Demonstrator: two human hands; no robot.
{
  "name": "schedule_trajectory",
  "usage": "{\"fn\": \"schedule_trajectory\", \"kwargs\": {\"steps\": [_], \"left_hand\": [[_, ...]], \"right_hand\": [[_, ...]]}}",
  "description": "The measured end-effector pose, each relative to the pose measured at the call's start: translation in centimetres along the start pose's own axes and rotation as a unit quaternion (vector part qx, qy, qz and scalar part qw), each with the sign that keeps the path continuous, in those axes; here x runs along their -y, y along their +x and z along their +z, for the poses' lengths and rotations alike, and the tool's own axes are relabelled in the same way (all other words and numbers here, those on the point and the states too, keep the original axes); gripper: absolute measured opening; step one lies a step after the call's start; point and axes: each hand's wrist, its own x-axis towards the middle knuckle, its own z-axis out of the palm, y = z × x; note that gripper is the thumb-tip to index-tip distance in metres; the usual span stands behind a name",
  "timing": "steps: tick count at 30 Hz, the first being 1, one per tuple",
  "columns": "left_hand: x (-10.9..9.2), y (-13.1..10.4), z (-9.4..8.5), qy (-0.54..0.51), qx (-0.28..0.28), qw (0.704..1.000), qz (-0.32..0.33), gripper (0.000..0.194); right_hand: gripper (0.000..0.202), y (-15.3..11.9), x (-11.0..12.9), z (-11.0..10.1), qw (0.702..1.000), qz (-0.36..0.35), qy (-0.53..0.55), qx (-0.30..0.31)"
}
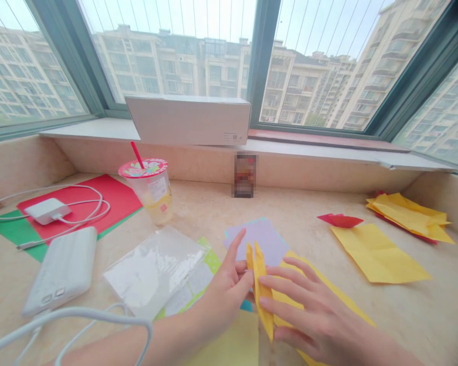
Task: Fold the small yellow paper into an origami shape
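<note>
A folded yellow paper (260, 284) stands up on its edge near the front of the beige desk (297, 223). My left hand (225, 292) pinches its left side between thumb and fingers. Against its right side my right hand (313, 315) lies flat, fingers spread, pressing the paper down onto a yellow sheet (328, 292). A lilac sheet (261, 236) lies just behind the fold, partly covered by it.
A lidded plastic cup with a red straw (150, 190) stands at the left. White power bank (63, 269), charger and cables (48, 210) on red and green sheets. Clear plastic sleeve (154, 269). Yellow sheets (379, 254) and a red folded piece (339, 220) at the right. White box (189, 120) on the sill.
</note>
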Motion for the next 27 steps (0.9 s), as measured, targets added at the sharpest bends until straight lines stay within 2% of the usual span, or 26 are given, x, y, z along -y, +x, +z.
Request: {"fn": "schedule_trajectory", "kwargs": {"steps": [3, 5, 7, 11, 14, 17, 18, 21, 23, 27], "left_hand": [[0.2, -0.3, -0.3, 0.101, 0.021, 0.994, 0.03, 0.044], [0.3, -0.5, -0.5, 0.179, 0.031, 0.982, 0.052, 0.03], [0.3, -0.6, -0.4, 0.205, 0.052, 0.975, 0.072, 0.029], [0.1, -0.5, 0.0, 0.167, 0.101, 0.977, 0.081, 0.034], [0.3, -0.4, 0.2, 0.153, 0.108, 0.979, 0.078, 0.033], [0.6, -0.4, 0.1, 0.149, 0.095, 0.981, 0.076, 0.03], [0.7, -0.4, 0.1, 0.147, 0.089, 0.982, 0.076, 0.029], [1.0, -0.3, -0.1, 0.131, 0.089, 0.985, 0.075, 0.028], [1.2, -0.2, -0.2, 0.111, 0.098, 0.986, 0.078, 0.031], [1.7, 0.3, -0.6, 0.06, 0.121, 0.989, 0.064, 0.038]], "right_hand": [[0.033, 0.3, 0.1, -0.4, 1.0, 0.013, 0.02, 0.0], [0.031, 0.4, 0.1, -0.5, 0.999, 0.019, 0.031, -0.008], [0.034, 0.3, 0.2, -0.6, 0.999, 0.021, 0.04, -0.025], [0.044, -0.5, 0.5, -0.5, 0.995, 0.024, 0.076, -0.057], [0.044, -0.7, -0.3, -0.3, 0.986, 0.07, 0.106, -0.111], [0.035, 1.0, -3.8, 0.3, 0.973, 0.151, 0.055, -0.164], [0.033, 2.2, -5.4, 0.7, 0.974, 0.171, 0.014, -0.15], [0.03, 6.9, -11.0, 2.0, 0.979, 0.151, -0.111, -0.075], [0.03, 9.9, -14.1, 3.2, 0.976, 0.146, -0.155, -0.039], [0.029, 13.8, -17.4, 5.1, 0.975, 0.146, -0.164, -0.026]]}}
